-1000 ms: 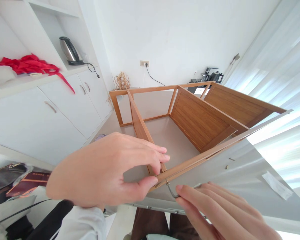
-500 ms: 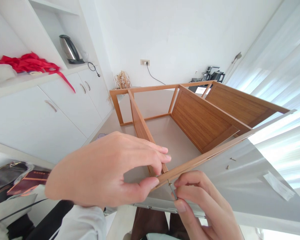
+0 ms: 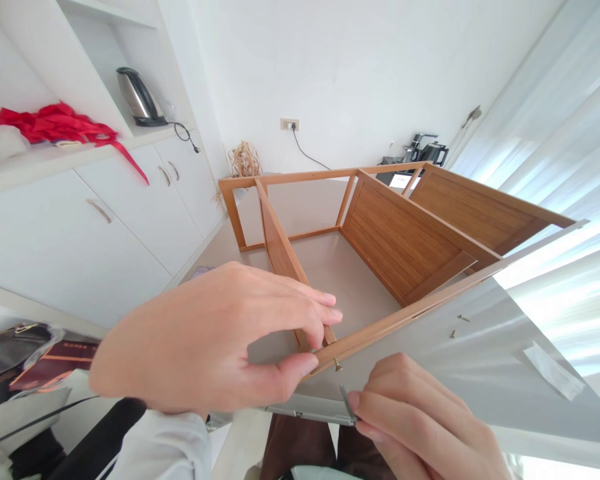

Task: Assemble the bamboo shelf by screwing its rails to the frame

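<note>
My left hand [image 3: 220, 340] grips the near left joint of a wooden shelf frame [image 3: 380, 328], thumb on the front rail and fingers over the end of a crosswise panel [image 3: 286, 250]. From the outer face of that rail a brass-coloured screw [image 3: 337, 365] sticks out partway. Just below and to the right, my right hand [image 3: 420, 417] pinches a small metal hex key [image 3: 348, 404]. The key's tip is apart from the screw head. My right fingers hide part of the key.
Two loose screws [image 3: 463, 318] and a clear plastic strip [image 3: 554, 371] lie on the grey table [image 3: 500, 340] at right. White cabinets [image 3: 80, 220] stand at left, with a kettle [image 3: 140, 100] and red ribbon [image 3: 60, 127] above. Curtains [image 3: 575, 147] hang at right.
My right hand has drawn the hex key down and away from the screw, which now stands free. My left hand keeps its grip on the frame.
</note>
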The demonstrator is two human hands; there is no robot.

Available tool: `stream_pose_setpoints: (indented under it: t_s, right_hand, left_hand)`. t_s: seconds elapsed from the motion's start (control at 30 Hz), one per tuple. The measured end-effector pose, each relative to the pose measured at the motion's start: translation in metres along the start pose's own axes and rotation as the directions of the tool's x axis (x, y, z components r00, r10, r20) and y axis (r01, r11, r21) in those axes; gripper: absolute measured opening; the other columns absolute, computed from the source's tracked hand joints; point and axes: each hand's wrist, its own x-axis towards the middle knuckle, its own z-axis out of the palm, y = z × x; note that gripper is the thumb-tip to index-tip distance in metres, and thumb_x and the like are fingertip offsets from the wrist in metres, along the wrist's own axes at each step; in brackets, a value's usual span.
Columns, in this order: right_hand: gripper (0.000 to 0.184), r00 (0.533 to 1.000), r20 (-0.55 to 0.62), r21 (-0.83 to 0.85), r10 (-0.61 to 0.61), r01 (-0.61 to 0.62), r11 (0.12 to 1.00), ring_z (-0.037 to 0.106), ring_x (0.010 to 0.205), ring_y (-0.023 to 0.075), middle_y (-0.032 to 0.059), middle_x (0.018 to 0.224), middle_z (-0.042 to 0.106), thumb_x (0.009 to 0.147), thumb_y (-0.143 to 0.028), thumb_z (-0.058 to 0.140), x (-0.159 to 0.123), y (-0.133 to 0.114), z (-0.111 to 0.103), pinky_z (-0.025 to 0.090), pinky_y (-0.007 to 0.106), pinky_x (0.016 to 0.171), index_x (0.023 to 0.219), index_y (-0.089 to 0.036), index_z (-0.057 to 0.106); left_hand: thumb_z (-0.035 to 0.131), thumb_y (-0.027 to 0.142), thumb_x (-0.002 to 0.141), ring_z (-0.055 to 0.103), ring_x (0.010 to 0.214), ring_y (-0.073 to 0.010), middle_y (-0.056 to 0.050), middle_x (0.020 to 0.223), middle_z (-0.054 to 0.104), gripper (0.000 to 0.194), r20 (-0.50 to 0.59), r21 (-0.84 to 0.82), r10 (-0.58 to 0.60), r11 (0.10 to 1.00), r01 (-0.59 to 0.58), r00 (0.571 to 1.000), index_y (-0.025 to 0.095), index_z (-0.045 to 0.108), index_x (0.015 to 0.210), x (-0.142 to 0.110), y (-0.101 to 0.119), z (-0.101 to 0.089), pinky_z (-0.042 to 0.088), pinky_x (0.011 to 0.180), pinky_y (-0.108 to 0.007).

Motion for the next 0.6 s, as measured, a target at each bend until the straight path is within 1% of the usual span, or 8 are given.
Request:
stream_pose_setpoints:
  t_s: [0.07, 0.17, 0.33, 0.5, 0.6]
  right_hand:
    - [0.025, 1.000, 0.015, -0.023, -0.020, 0.020, 1.000, 0.065, 0.075, 0.0131, 0.0031, 0.082, 0.066, 0.096, -0.002, 0.056, 0.002, 0.002, -0.005, 0.057, 0.022, 0.069, 0.112, -0.019, 0.066]
    - [0.026, 0.997, 0.044, -0.038, -0.059, 0.060, 0.997, 0.063, 0.079, 0.0121, 0.0038, 0.085, 0.062, 0.095, 0.000, 0.055, 0.005, 0.006, -0.011, 0.055, 0.020, 0.071, 0.112, -0.017, 0.066]
    - [0.030, 0.992, 0.100, -0.089, -0.076, 0.085, 0.992, 0.058, 0.081, 0.0111, 0.0037, 0.090, 0.057, 0.093, 0.003, 0.054, 0.007, 0.009, -0.015, 0.053, 0.019, 0.072, 0.111, -0.017, 0.066]
    - [0.032, 0.992, 0.091, -0.096, -0.081, 0.090, 0.991, 0.055, 0.078, 0.0103, 0.0031, 0.089, 0.054, 0.089, 0.006, 0.053, 0.007, 0.011, -0.014, 0.051, 0.019, 0.068, 0.108, -0.016, 0.066]
    - [0.033, 0.993, 0.088, -0.096, -0.079, 0.087, 0.992, 0.055, 0.077, 0.0108, 0.0034, 0.090, 0.054, 0.089, 0.006, 0.053, 0.006, 0.013, -0.014, 0.051, 0.020, 0.067, 0.109, -0.016, 0.066]
  left_hand:
    - [0.067, 0.018, 0.088, 0.073, 0.116, -0.0203, -0.001, 0.124, 0.077, 0.010, 0.000, -0.003, 0.000, 1.000, 0.000, 1.000, 0.023, 0.072, 0.096, 0.000, 0.000, 0.000, 0.058, 0.100, -0.027]
    - [0.067, 0.017, 0.088, 0.073, 0.116, -0.0205, -0.002, 0.124, 0.077, 0.011, -0.005, -0.010, 0.003, 1.000, -0.003, 1.000, 0.023, 0.072, 0.095, 0.001, 0.000, 0.000, 0.058, 0.101, -0.028]
    - [0.067, 0.018, 0.088, 0.073, 0.116, -0.0202, -0.001, 0.124, 0.077, 0.011, -0.014, -0.001, 0.016, 1.000, -0.016, 1.000, 0.022, 0.073, 0.096, 0.001, 0.000, 0.001, 0.059, 0.100, -0.027]
    - [0.068, 0.019, 0.089, 0.072, 0.117, -0.0210, -0.003, 0.124, 0.077, 0.024, -0.021, 0.005, 0.040, 0.999, -0.040, 0.999, 0.023, 0.074, 0.112, 0.000, -0.001, 0.000, 0.059, 0.102, -0.029]
    - [0.069, 0.016, 0.087, 0.072, 0.118, -0.0202, -0.002, 0.124, 0.076, 0.026, -0.028, -0.011, 0.066, 0.998, -0.066, 0.997, 0.025, 0.075, 0.111, 0.001, -0.001, 0.000, 0.058, 0.103, -0.028]
